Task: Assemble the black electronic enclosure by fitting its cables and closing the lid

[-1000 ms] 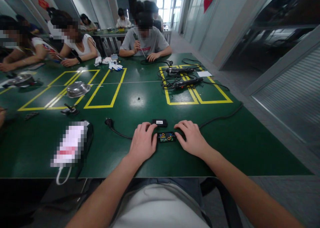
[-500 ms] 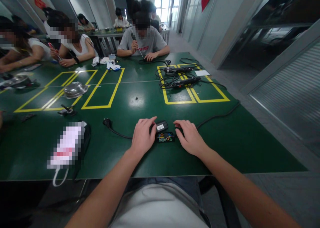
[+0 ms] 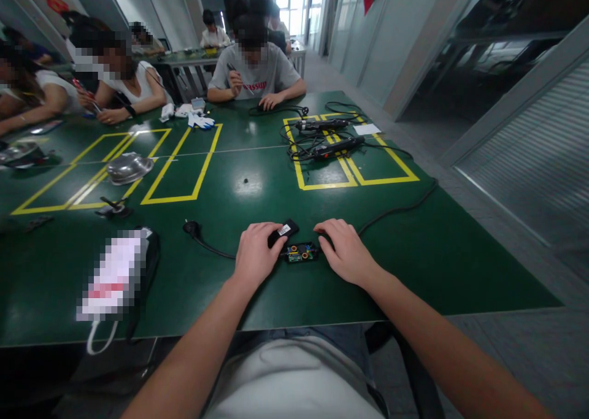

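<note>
An opened black power adapter case with a green circuit board (image 3: 301,253) lies on the table in front of me. Its black cover (image 3: 289,227), with a white label, is tilted between the thumb and fingers of my left hand (image 3: 257,250), just above and left of the board. At the board's right end my right hand (image 3: 345,247) curls over the power cable (image 3: 391,211), its fingers bent and partly hiding the cable. To the left, a plug (image 3: 190,227) on a short black lead runs under my left hand.
Black corded tools (image 3: 338,148) lie tangled inside yellow tape marks ahead. On the left are a metal bowl (image 3: 129,169), a small dark part (image 3: 113,207) and a blurred-out pouch (image 3: 115,275). White gloves (image 3: 200,120) lie farther back. Co-workers sit across and left.
My left hand has lifted and tilted the cover, shifting it left and away from the board. My right hand stays by the board's right end. The view has turned slightly.
</note>
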{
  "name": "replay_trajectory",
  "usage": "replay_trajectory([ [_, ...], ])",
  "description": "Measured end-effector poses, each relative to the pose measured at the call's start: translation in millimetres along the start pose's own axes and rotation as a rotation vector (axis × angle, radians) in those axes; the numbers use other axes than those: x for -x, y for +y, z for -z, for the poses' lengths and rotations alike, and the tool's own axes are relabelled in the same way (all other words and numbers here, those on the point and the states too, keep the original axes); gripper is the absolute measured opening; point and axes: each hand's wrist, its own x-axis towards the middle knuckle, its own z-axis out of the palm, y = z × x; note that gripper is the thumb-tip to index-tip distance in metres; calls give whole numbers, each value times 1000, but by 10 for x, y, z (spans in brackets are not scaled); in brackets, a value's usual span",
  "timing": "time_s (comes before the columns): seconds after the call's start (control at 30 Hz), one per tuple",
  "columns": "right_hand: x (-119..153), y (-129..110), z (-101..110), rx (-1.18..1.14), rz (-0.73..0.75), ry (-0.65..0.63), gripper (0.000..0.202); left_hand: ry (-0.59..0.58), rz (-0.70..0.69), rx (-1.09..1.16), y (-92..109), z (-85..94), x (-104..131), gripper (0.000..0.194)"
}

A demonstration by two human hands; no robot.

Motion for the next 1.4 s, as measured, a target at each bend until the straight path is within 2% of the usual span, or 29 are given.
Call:
replay_trajectory([
  [0.17, 4, 11, -3, -16, -4, 11, 25, 45, -181, 40, 67, 70, 87, 31],
  [0.3, 7, 23, -6, -27, -9, 19, 29, -15, -369, 57, 186, 109, 173, 33],
  [0.4, 4, 22, -13, -28, -12, 23, 30, -56, -432, 36, 253, 109, 210, 35],
  [0.8, -13, -4, -1, -3, -9, 1, 26, -103, -389, -42, 277, 87, 226, 30],
  [1.03, -9, -28, 9, 16, 2, -35, 18, -134, -348, -14, 279, 82, 216, 28],
  [1.23, 1, -20, 29, 11, 9, -54, 17, -128, -283, 45, 253, 62, 225, 48],
  [1.4, -4, -16, 27, 4, 17, -56, 15, -119, -271, 68, 265, 48, 231, 45],
])
